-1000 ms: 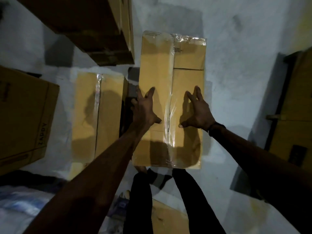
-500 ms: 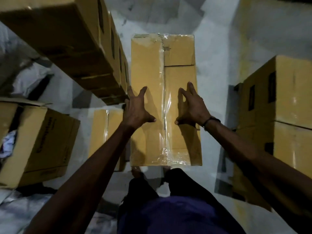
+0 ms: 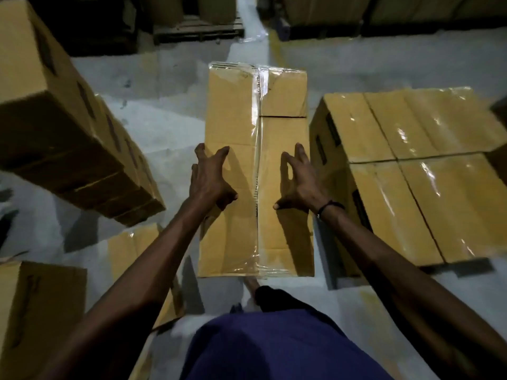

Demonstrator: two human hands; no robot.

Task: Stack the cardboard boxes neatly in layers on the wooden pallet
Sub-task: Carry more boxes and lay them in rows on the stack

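Observation:
A long cardboard box (image 3: 233, 113) with clear tape along its top seam is held out in front of me, above the grey floor. My left hand (image 3: 210, 182) grips its left edge, fingers over the side and thumb on top. On the right edge my right hand (image 3: 301, 182) grips the same box, thumb spread across the top. Just right of the box lies a flat layer of taped boxes (image 3: 428, 165); a dark strip of pallet (image 3: 466, 266) shows under its near edge. The box's underside is hidden.
A tall stack of boxes (image 3: 55, 119) stands close on the left. Another box (image 3: 35, 311) sits at lower left and a taped one (image 3: 131, 245) lies under my left arm. An empty wooden pallet (image 3: 197, 28) lies far ahead. Bare floor (image 3: 164, 133) shows between the stacks.
The view has swung up and to the right with the box still in both hands. The layer of boxes on the right has come close beside it; the floor box has slid to lower left.

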